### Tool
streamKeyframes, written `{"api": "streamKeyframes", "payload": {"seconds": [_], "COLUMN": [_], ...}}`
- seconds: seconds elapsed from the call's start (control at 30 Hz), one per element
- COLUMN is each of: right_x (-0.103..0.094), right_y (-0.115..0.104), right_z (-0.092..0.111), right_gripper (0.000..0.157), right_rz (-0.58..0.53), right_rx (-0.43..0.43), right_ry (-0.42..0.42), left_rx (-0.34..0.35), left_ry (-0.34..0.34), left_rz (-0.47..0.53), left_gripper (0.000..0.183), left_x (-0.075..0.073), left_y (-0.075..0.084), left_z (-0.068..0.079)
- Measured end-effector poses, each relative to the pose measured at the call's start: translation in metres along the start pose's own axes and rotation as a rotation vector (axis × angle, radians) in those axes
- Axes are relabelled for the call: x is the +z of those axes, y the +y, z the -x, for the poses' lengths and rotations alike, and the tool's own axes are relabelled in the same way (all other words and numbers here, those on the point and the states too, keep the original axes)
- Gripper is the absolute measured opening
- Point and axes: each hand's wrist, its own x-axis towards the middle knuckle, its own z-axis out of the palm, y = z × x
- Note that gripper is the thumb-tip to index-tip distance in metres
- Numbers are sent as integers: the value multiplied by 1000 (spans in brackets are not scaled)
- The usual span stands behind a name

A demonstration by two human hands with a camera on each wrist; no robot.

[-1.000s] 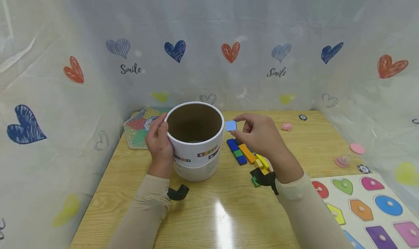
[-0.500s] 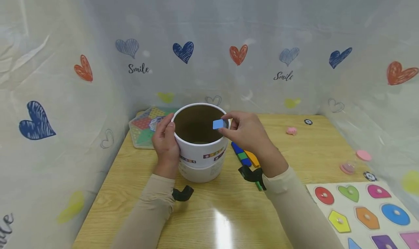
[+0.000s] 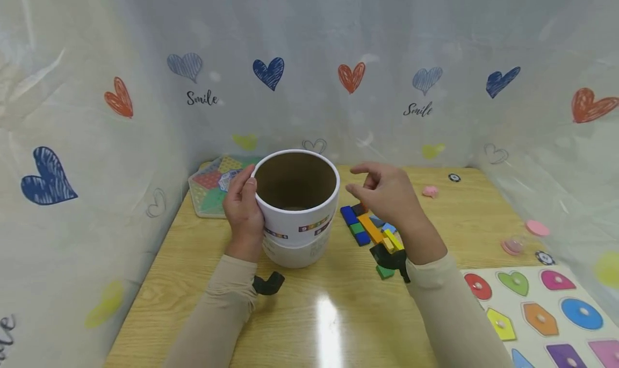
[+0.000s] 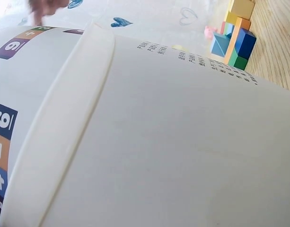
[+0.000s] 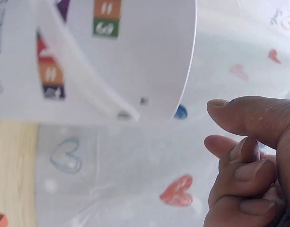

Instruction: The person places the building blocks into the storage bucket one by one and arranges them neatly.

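A tall white bucket [image 3: 295, 228] with printed number strips stands at the middle of the table, its dim inside showing no clear contents. My left hand [image 3: 243, 215] holds it at the left, thumb and fingers up by the rim. To the right of the rim my right hand [image 3: 389, 193] hovers with nothing in it, thumb and index finger apart. The right wrist view shows the other fingers of this hand [image 5: 249, 163] loosely curled, apart from the bucket wall [image 5: 149, 56]. Below it lie several coloured wooden blocks [image 3: 371, 228], blue, green, orange and yellow.
A clear case of coloured pieces [image 3: 208, 193] lies behind the left hand. On the right are a shape puzzle board [image 3: 519, 298], a pink pig figure [image 3: 430, 191], a small pink-based hourglass-like toy [image 3: 515, 244] and a round black-and-white chip [image 3: 545, 258].
My right hand carried a light blue block over the bucket's opening, let it go there, and has drawn back to the right. The left hand keeps its hold on the bucket.
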Motion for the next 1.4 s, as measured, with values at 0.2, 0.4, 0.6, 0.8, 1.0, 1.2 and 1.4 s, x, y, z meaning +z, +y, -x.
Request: {"api": "streamKeyframes", "payload": {"seconds": [0.2, 0.4, 0.6, 0.8, 1.0, 1.2, 1.4], "right_x": [-14, -12, -5, -4, 3, 3, -6], "right_y": [42, 86, 125, 146, 158, 162, 158], "right_z": [17, 41, 63, 79, 88, 94, 95], "right_gripper": [38, 34, 33, 39, 39, 38, 39], "right_rz": [68, 133, 252, 358, 380, 387, 409], "right_rx": [82, 187, 301, 445, 493, 505, 483], "right_ry": [8, -68, -164, -280, -317, -283, -223], "left_rx": [-10, -10, -10, -14, 14, 2, 21], "left_ry": [9, 15, 16, -2, 4, 0, -12], "left_rz": [1, -8, 14, 18, 30, 44, 62], "left_gripper": [33, 34, 34, 34, 34, 33, 34], "left_x": [-2, -7, -8, -8, -5, -2, 2], "left_y": [2, 2, 3, 2, 0, -2, -3], "left_z": [-3, -6, -8, -6, -5, -2, 0]}}
